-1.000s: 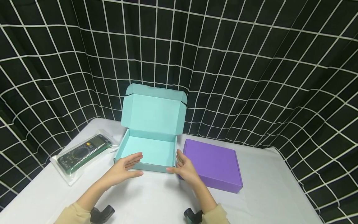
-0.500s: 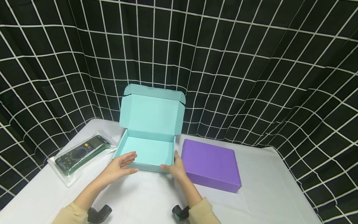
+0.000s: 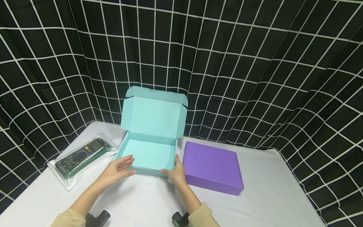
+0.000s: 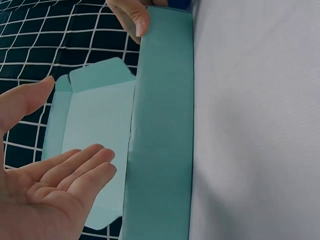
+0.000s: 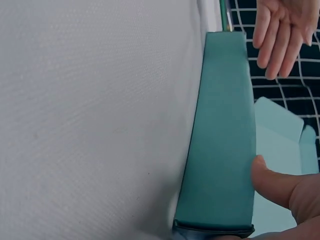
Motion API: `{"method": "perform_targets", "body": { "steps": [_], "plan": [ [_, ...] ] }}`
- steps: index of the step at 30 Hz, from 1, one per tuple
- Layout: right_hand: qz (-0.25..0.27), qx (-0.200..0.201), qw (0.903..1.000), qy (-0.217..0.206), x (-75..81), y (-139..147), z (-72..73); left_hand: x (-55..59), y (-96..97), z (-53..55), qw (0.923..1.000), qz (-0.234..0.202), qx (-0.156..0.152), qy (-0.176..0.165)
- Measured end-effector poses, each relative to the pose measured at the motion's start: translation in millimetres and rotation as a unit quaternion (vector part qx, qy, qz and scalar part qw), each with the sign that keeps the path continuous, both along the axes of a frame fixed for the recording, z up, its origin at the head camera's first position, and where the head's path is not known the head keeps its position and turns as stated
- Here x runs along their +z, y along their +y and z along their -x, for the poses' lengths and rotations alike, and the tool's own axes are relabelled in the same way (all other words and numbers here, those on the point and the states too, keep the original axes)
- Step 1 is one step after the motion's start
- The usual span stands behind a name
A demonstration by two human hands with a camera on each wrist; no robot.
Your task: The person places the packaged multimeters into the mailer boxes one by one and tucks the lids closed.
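Open teal box [image 3: 153, 154] on a white-covered counter [image 3: 272, 189], its lid [image 3: 156, 116] raised at the back. The right hand [image 3: 176, 173] grips the front right corner, thumb at the front wall and fingers along the side. The left hand [image 3: 114, 171], near the front left corner, has its fingers straight, thumb spread away, and holds nothing. To the right lies a closed purple box [image 3: 212, 164]; to the left, a multimeter [image 3: 80, 157] in a clear bag [image 3: 71, 182].
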State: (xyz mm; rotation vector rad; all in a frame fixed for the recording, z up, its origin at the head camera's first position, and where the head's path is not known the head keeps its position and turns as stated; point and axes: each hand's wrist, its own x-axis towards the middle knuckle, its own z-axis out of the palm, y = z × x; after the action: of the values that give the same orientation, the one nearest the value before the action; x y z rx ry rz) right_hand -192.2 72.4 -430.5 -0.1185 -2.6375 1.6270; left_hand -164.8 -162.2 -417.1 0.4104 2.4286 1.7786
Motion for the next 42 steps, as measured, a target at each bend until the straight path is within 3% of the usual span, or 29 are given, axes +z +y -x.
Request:
{"method": "perform_targets", "body": {
  "steps": [14, 18, 21, 23, 24, 27, 29, 30, 32, 34, 37, 40, 42],
  "plan": [
    [-0.019, 0.007, 0.9998, 0.006, 6.3, 0.3, 0.4, -4.2, -4.8, 2.9, 0.9991, 0.006, 0.041, 0.010],
    [-0.020, 0.009, 0.9997, 0.014, 6.2, 1.0, 1.3, -4.1, -7.3, 3.2, 0.9976, 0.019, 0.061, 0.026],
    [-0.019, 0.007, 0.9997, 0.013, 5.2, 1.2, 1.3, -3.4, -12.1, 2.4, 0.9914, 0.062, 0.098, 0.060],
    [-0.022, 0.009, 0.9996, 0.014, 4.6, 1.2, 1.1, -2.1, -17.7, 0.9, 0.9779, 0.120, 0.137, 0.102],
    [-0.023, 0.010, 0.9996, 0.014, 4.4, 1.2, 0.9, -1.4, -21.2, 0.0, 0.9651, 0.160, 0.161, 0.131],
    [-0.028, 0.012, 0.9994, 0.017, 3.8, 1.5, 0.3, -1.1, -35.5, -1.8, 0.9098, 0.275, 0.231, 0.208],
    [-0.030, 0.012, 0.9993, 0.018, 3.2, 1.8, -0.1, -2.2, -47.7, -2.1, 0.8764, 0.325, 0.271, 0.229],
    [-0.031, 0.011, 0.9993, 0.019, 3.0, 2.1, -0.3, -3.5, -54.5, -2.0, 0.8666, 0.341, 0.284, 0.228],
    [-0.031, 0.009, 0.9993, 0.019, 2.2, 2.5, -0.7, -6.7, -69.0, -1.6, 0.8610, 0.359, 0.299, 0.200],
    [-0.030, 0.008, 0.9994, 0.018, 1.5, 2.6, -1.4, -10.0, -82.6, -2.2, 0.8657, 0.364, 0.309, 0.151],
    [-0.031, 0.009, 0.9993, 0.019, 0.6, 2.9, -2.2, -14.1, -99.4, -4.4, 0.8727, 0.367, 0.318, 0.047],
    [-0.032, 0.012, 0.9992, 0.019, -0.6, 2.8, -2.6, -15.4, -111.4, -6.8, 0.8677, 0.368, 0.329, -0.058],
    [-0.032, 0.013, 0.9992, 0.019, -1.3, 2.7, -2.3, -16.0, -116.9, -6.8, 0.8601, 0.373, 0.331, -0.106]
  ]
}}
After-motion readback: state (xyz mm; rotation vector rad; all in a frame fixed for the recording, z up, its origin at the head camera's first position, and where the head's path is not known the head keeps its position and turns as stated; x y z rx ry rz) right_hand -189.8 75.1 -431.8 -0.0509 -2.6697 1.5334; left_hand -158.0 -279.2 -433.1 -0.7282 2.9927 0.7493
